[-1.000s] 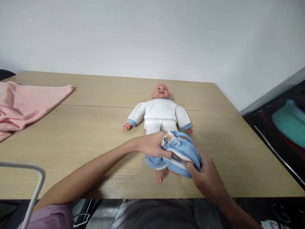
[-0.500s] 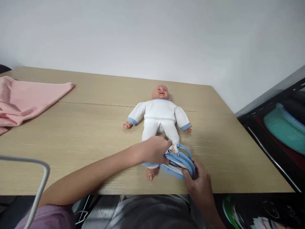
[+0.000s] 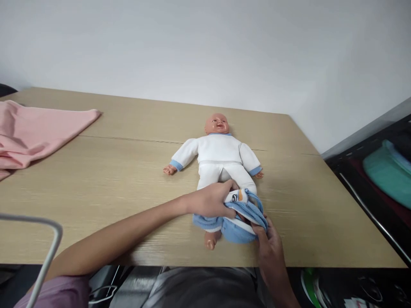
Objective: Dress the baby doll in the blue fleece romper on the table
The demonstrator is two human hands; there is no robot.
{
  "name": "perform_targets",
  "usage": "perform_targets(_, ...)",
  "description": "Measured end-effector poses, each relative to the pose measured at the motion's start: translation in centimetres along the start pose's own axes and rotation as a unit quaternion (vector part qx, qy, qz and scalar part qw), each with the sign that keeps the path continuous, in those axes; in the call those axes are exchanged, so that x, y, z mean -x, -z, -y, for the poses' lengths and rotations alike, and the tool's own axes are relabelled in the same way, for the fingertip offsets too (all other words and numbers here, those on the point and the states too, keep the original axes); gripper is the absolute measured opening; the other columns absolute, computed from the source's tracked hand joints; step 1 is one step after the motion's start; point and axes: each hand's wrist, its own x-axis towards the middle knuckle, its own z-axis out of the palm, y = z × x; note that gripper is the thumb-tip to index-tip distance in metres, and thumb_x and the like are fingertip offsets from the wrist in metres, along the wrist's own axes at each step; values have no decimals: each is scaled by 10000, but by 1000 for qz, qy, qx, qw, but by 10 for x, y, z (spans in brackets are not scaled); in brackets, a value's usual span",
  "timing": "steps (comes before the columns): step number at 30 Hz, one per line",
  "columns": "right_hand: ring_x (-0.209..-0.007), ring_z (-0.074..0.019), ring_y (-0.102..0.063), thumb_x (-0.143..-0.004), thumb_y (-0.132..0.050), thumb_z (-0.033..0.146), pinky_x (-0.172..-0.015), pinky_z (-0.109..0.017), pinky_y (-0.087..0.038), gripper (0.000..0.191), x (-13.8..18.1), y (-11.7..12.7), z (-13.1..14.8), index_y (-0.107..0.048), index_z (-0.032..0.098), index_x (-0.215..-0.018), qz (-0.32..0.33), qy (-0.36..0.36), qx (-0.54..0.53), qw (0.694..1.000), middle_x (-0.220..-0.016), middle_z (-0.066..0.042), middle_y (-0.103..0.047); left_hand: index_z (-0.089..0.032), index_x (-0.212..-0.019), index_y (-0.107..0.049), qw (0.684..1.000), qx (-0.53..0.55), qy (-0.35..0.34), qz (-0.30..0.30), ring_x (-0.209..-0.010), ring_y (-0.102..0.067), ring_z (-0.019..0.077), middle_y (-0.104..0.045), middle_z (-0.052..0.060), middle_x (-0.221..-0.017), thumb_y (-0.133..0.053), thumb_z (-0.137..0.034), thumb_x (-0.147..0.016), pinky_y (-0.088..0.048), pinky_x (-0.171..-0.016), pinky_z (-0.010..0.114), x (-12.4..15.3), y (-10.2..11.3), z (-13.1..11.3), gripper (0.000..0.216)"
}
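Note:
A baby doll [image 3: 219,147] in a white top and white trousers with blue trim lies on its back, feet toward me. Blue-and-white cloth pants [image 3: 242,231] are bunched around its lower legs. One bare foot [image 3: 211,240] pokes out of the left leg opening; the other foot is hidden in the folds. My left hand [image 3: 215,199] is closed on the upper edge of the pants, beside a small printed patch. On the right side, my right hand [image 3: 269,239] grips the rim of the same pants, its thumb at the opening.
A pink cloth [image 3: 41,132] lies at the left of the wooden table [image 3: 128,171]. A grey metal rod [image 3: 48,256] curves up at the lower left. Beyond the table's right edge is a dark rack with a green item [image 3: 387,175].
Both hands have drawn the pants opening wider and shifted it slightly right. The doll's legs have moved a little to the right as well.

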Motion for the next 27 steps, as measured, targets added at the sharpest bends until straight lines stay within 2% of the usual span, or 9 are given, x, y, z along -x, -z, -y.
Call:
perform_targets(5, -1066, -319, -799, -998, -735, 466, -918, -421, -673, 425, 0, -1, -10, -652, 256, -1358, 14, -5, -17, 1000, -1211, -110, -837, -193, -1277, -583, 996, 80, -20, -17, -1091, -724, 272, -731, 38, -1147, -743, -238, -827, -563, -910, 348, 3, -2, 2, 480)
perform_targets(7, -1038, -317, -797, -984, -739, 461, -889, -418, -673, 435, 0, -2, -15, -641, 256, -1356, 19, -4, -25, 999, -1184, -109, -831, -189, -1272, -596, 994, 97, -32, -29, -1094, -722, 268, -732, 43, -1145, -721, -225, -836, -572, -926, 352, 4, -3, 4, 455)
perform_targets(10, -1104, -315, -790, -950, -775, 458, -936, -417, -663, 464, 1, -5, -18, -624, 262, -1342, 8, 4, -46, 999, -1211, -107, -813, -180, -1272, -598, 992, 113, -38, -35, -1065, -714, 250, -717, 41, -1119, -708, -200, -836, -571, -938, 351, 3, -3, 6, 450)
perform_targets(13, -1182, -313, -782, -917, -830, 432, -999, -428, -654, 556, 2, -8, -13, -564, 277, -1380, 12, 16, -60, 998, -1310, -123, -775, -183, -1296, -580, 992, 120, -42, -20, -1045, -693, 237, -687, 32, -1120, -723, -173, -808, -565, -923, 348, 2, -2, 8, 509)
perform_targets(18, -1386, -323, -708, -926, -856, 433, -1107, -443, -619, 748, 0, -9, 3, -453, 318, -1546, 36, 39, -66, 996, -1598, -160, -622, -208, -1267, -553, 989, 135, -61, -9, -1031, -665, 226, -648, 20, -1124, -769, -141, -756, -550, -893, 345, 2, -1, 11, 558)
perform_targets(20, -1388, -320, -703, -945, -840, 435, -1117, -439, -606, 703, -1, -9, 8, -488, 318, -1542, 35, 50, -66, 996, -1576, -147, -646, -210, -1246, -548, 988, 140, -58, -2, -1023, -661, 223, -646, 16, -1104, -778, -134, -755, -542, -878, 338, 2, -2, 12, 547)
perform_targets(23, -1260, -311, -742, -984, -796, 453, -1062, -429, -611, 506, -7, -7, 12, -607, 288, -1423, 28, 80, -30, 996, -1402, -126, -743, -209, -1230, -543, 989, 140, -50, -12, -994, -665, 220, -656, 12, -1085, -792, -172, -786, -532, -869, 336, 3, -4, 11, 510)
perform_targets(25, -1149, -299, -753, -1008, -772, 473, -1008, -417, -614, 404, -14, -1, 15, -657, 270, -1338, 34, 99, 4, 995, -1283, -112, -775, -207, -1246, -553, 990, 123, -57, -33, -1013, -674, 230, -672, 21, -1123, -804, -191, -797, -529, -904, 348, 5, -4, 9, 514)
perform_targets(27, -1115, -291, -743, -1028, -755, 475, -986, -402, -601, 348, -23, 7, 21, -678, 267, -1296, 53, 122, 45, 990, -1251, -100, -773, -205, -1260, -581, 992, 88, -70, -62, -1072, -675, 256, -685, 40, -1175, -815, -198, -806, -522, -960, 373, 6, -2, 8, 510)
